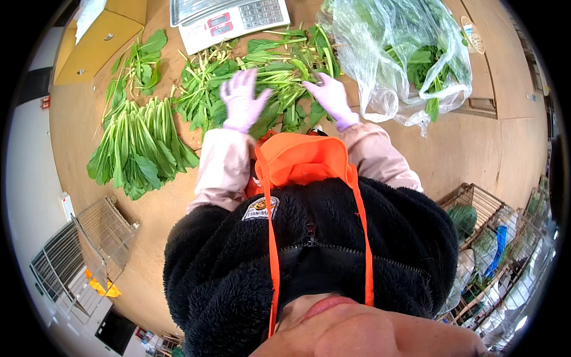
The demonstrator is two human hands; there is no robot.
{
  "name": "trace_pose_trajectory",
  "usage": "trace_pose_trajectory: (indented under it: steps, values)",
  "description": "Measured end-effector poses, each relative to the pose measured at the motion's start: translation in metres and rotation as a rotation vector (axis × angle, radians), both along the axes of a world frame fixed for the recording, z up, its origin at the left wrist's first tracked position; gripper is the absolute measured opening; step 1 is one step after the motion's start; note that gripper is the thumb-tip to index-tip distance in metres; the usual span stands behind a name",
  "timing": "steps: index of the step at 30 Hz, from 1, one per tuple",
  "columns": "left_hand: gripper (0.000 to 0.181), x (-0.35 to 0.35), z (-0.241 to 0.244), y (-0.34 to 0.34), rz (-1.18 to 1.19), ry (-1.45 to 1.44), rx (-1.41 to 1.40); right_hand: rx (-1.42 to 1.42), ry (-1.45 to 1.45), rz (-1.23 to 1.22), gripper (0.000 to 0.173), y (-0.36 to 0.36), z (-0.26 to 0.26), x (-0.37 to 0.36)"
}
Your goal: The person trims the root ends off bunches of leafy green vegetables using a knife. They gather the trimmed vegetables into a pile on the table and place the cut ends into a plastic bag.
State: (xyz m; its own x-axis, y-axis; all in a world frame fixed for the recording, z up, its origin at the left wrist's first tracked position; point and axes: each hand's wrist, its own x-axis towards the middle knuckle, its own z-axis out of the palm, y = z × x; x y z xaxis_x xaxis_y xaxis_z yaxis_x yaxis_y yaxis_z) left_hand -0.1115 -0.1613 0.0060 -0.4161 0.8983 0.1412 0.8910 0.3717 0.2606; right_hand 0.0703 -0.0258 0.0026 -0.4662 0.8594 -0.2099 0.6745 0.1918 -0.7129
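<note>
Loose leafy greens with pale stems point(205, 85) lie in a heap before me. My left hand point(244, 98), in a light purple glove, rests over the middle of the heap with its fingers spread. At the heap's right side is my right hand point(330, 98), gloved alike, thumb and fingers apart at the stems; whether it touches them I cannot tell. A row of greens with stems aligned point(138, 147) lies to the left, and a few loose leafy stalks point(145, 67) are above it. Right of the heap sits a clear plastic bag point(379, 58) with more greens inside.
A digital scale point(232, 24) stands beyond the heap. A yellow box point(100, 44) is at the upper left, and a small round basket point(473, 35) lies past the bag. Wire carts stand at the lower left point(107, 241) and lower right point(477, 201), the right one holding bagged goods.
</note>
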Motion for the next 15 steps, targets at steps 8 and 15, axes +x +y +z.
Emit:
trace_pose_trajectory:
  steps: [8,15]
  values:
    - [0.106,0.015,-0.028,0.022,-0.100,0.098,-0.230,0.107,-0.004,-0.099,0.033,0.032,-0.002,-0.002]
    - [0.088,-0.036,-0.020,0.061,0.269,-0.006,-0.216,0.141,0.068,-0.206,0.037,0.058,-0.013,0.004]
